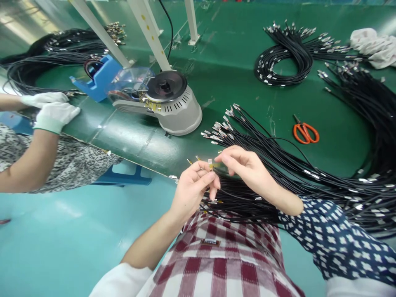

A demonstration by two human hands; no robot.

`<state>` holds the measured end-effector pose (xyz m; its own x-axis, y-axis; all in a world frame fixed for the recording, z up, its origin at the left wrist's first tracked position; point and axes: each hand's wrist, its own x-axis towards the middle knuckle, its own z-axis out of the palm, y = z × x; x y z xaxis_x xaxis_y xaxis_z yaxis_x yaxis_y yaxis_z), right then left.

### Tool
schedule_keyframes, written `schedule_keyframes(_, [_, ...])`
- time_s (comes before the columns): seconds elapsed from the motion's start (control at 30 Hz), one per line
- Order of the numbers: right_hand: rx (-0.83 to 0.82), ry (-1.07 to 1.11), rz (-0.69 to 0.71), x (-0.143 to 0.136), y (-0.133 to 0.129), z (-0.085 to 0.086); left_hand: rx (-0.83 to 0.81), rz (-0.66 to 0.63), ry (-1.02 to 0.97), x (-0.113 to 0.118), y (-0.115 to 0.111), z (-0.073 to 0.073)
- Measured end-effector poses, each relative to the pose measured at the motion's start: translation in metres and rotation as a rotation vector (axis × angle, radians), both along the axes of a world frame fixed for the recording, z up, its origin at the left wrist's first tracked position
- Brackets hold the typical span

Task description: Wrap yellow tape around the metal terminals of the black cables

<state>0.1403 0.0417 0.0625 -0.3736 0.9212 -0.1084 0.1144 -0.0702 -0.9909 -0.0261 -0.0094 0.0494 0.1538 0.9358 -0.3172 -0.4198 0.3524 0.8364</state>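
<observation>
"How far along are you?"
"My left hand (195, 181) pinches one cable end (210, 162) above the black cables (244, 202) at my lap; its yellow band (210, 167) looks wrapped on. My right hand (247, 167) curls close beside it; whether its fingertips hold anything, I can't tell."
"And the rest?"
"Silver ends (220, 131) on the green bench (229, 82) look bare, so I judge plenty remains."

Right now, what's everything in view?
Bench: one, green, upper half
Cables: many, black, on the bench
Scissors: one, orange-handled, right
Machine: one, grey, centre left
Holder: one, blue, beside the machine
Posts: several, white, upper left
Cloth: one, white, far right
Stool: one, blue, left
Floor: one, turquoise, lower left
Co-worker's gloves: two, white, left
Apron: one, red-and-white, bottom
Left hand: one, bare, pinching a silver tip
Right hand: one, bare, beside it
</observation>
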Motion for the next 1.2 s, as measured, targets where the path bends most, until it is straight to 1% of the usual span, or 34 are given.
schedule_keyframes(0.1, [0.037, 0.009, 0.000, -0.002, 0.000, -0.002, -0.004, 0.000, -0.012, 0.000, 0.000, -0.001])
schedule_keyframes(0.23, [0.062, 0.062, -0.041, -0.005, -0.001, -0.007, -0.010, 0.011, -0.032, 0.000, 0.000, -0.003])
schedule_keyframes(0.33, [0.077, 0.061, -0.030, -0.005, -0.002, -0.009, -0.038, 0.024, -0.037, 0.000, 0.000, -0.004])
schedule_keyframes(0.47, [0.098, 0.046, -0.013, -0.004, -0.003, -0.009, -0.097, 0.048, -0.044, 0.000, 0.001, -0.004])
schedule_keyframes(0.6, [0.095, 0.041, -0.008, -0.005, -0.003, -0.007, -0.111, 0.054, -0.068, 0.002, 0.000, -0.006])
schedule_keyframes(0.7, [0.042, 0.047, -0.006, -0.005, -0.002, -0.007, -0.098, 0.055, -0.099, 0.005, -0.001, -0.009])
schedule_keyframes(0.77, [-0.030, 0.076, 0.014, -0.005, 0.000, -0.006, -0.079, 0.063, -0.117, 0.006, -0.002, -0.011])
schedule_keyframes(0.87, [-0.163, 0.158, 0.094, -0.003, 0.004, -0.007, -0.037, 0.072, -0.128, 0.008, -0.004, -0.015])
schedule_keyframes(0.93, [-0.188, 0.201, 0.131, -0.003, 0.006, -0.009, -0.010, 0.072, -0.134, 0.009, -0.004, -0.017])
schedule_keyframes(1.0, [-0.117, 0.192, 0.113, -0.004, 0.007, -0.012, 0.007, 0.064, -0.139, 0.011, -0.004, -0.018])
schedule_keyframes(1.07, [-0.003, 0.139, 0.059, -0.006, 0.003, -0.012, 0.009, 0.049, -0.138, 0.013, -0.003, -0.018])
schedule_keyframes(1.2, [0.226, -0.039, -0.017, -0.008, -0.010, -0.003, -0.021, 0.081, -0.088, 0.014, -0.002, -0.014])
